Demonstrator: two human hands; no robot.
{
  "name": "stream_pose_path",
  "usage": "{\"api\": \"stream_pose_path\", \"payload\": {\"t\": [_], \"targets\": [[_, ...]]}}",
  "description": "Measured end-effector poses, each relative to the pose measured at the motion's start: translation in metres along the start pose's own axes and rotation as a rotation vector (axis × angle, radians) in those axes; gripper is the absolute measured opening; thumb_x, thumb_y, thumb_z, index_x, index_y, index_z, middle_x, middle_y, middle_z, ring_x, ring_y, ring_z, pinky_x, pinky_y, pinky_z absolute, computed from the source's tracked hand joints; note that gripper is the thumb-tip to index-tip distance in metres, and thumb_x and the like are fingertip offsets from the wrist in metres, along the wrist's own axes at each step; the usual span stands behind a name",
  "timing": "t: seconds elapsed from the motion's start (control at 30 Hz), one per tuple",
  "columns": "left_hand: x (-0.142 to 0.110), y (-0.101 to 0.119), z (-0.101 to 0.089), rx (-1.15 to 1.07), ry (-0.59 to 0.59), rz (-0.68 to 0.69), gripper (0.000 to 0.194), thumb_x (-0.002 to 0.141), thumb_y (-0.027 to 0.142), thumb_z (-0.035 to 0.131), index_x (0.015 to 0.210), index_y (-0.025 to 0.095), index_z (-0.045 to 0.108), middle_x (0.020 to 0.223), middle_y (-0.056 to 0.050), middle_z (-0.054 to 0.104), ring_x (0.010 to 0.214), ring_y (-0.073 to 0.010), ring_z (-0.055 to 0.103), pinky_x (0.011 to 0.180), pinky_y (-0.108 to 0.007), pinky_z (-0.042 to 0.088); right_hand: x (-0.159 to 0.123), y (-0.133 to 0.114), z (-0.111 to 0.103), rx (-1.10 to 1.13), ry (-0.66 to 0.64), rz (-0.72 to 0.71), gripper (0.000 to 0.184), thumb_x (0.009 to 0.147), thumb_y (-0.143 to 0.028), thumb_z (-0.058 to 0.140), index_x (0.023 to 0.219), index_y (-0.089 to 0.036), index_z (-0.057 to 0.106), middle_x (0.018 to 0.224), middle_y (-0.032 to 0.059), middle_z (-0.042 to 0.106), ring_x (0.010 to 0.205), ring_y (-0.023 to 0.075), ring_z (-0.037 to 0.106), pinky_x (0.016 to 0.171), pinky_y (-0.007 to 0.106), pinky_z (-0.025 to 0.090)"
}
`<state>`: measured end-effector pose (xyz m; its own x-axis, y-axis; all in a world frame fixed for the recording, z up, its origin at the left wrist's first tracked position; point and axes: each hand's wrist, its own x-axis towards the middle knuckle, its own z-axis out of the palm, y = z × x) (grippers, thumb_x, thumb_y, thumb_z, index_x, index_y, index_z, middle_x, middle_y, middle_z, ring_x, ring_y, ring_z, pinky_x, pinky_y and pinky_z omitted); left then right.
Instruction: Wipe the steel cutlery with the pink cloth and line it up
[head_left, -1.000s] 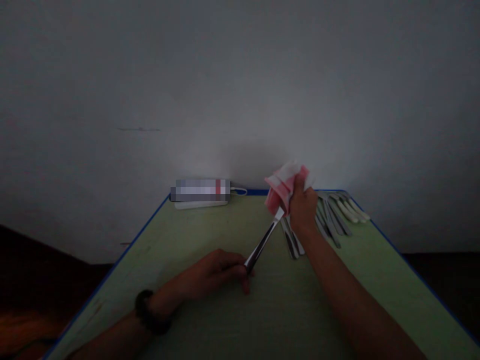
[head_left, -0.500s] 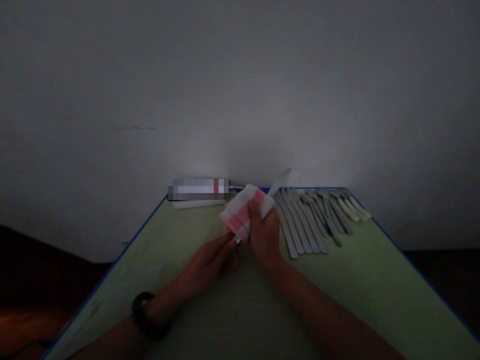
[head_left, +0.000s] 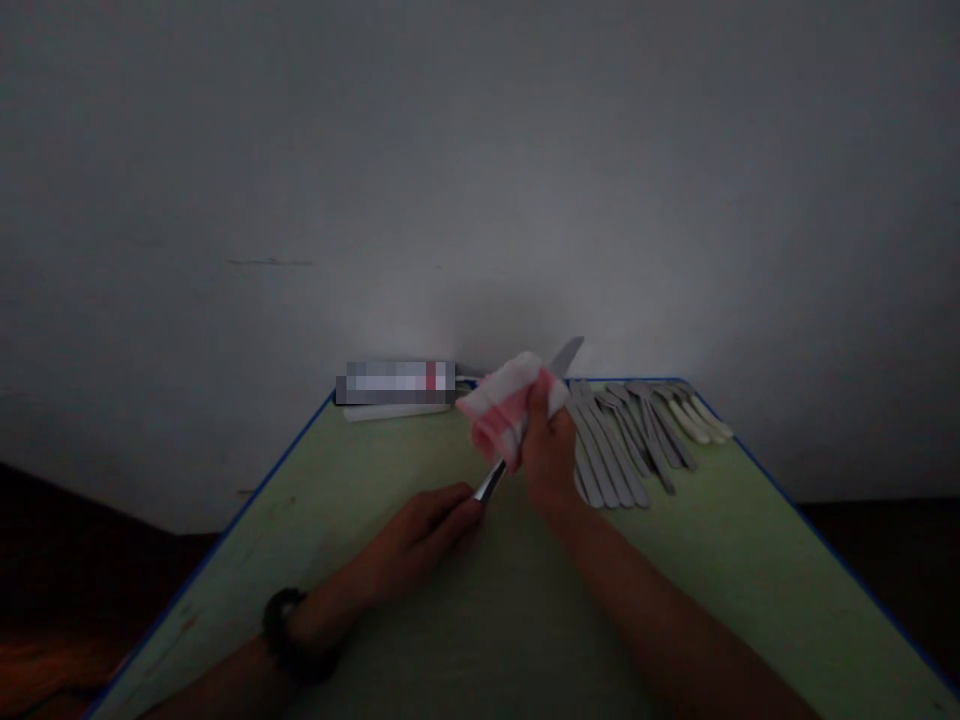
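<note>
My left hand (head_left: 439,530) is closed round the handle end of a table knife (head_left: 490,483), which slants up and away to the right. A pink and white checked cloth (head_left: 504,408) is wrapped about the middle of the knife. My right hand (head_left: 551,450) grips the cloth round the knife, thumb on top. The blade tip sticks out beyond the cloth, near the wall; the middle of the knife is hidden by the cloth.
Right of my hands lie several table knives (head_left: 611,460) in a row, then metal spoons and forks (head_left: 651,425), then cutlery with cream handles (head_left: 690,418). A blurred-out box (head_left: 397,382) stands at the table's back left, before a grey wall (head_left: 480,180). The green table (head_left: 315,480) has blue edging.
My right hand and the cloth have slid up along the knife, away from my left hand. More of the shiny handle now shows between my hands.
</note>
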<state>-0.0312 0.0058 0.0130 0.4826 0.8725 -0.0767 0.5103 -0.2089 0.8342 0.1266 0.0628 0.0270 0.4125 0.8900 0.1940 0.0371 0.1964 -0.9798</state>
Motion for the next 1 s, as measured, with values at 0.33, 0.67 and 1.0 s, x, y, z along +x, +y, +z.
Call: {"api": "stream_pose_path", "payload": {"t": [0.33,0.67,1.0], "targets": [[-0.005,0.003,-0.008,-0.049,-0.066,-0.054,0.040,0.084,0.055,0.045,0.071,0.019,0.058,0.063,0.002,0.052,0.061,-0.0132,0.048,0.056,-0.022,0.039,0.060,0.006,-0.035,-0.014,0.261,-0.030,0.054,0.081,-0.064,0.037,0.059,-0.017,0.049,0.051,-0.0012,0.046,0.048,0.0101,0.040,0.043,0.023,0.026],[-0.005,-0.005,-0.004,0.033,-0.013,-0.047,0.040,0.085,0.051,0.043,0.066,0.019,0.057,0.062,0.002,0.055,0.062,-0.0146,0.051,0.061,-0.024,0.041,0.045,0.007,-0.027,-0.105,0.240,0.026,0.054,0.084,-0.061,0.033,0.055,-0.018,0.047,0.049,-0.0004,0.046,0.047,0.0112,0.039,0.044,0.025,0.025],[0.004,-0.004,0.000,0.057,0.008,-0.040,0.040,0.091,0.048,0.036,0.068,0.018,0.050,0.061,0.004,0.050,0.056,-0.0120,0.047,0.054,-0.021,0.036,0.020,0.008,-0.008,-0.115,0.042,-0.036,0.056,0.084,-0.063,0.033,0.056,-0.017,0.047,0.047,-0.0034,0.042,0.045,0.0085,0.035,0.041,0.023,0.023]]}}
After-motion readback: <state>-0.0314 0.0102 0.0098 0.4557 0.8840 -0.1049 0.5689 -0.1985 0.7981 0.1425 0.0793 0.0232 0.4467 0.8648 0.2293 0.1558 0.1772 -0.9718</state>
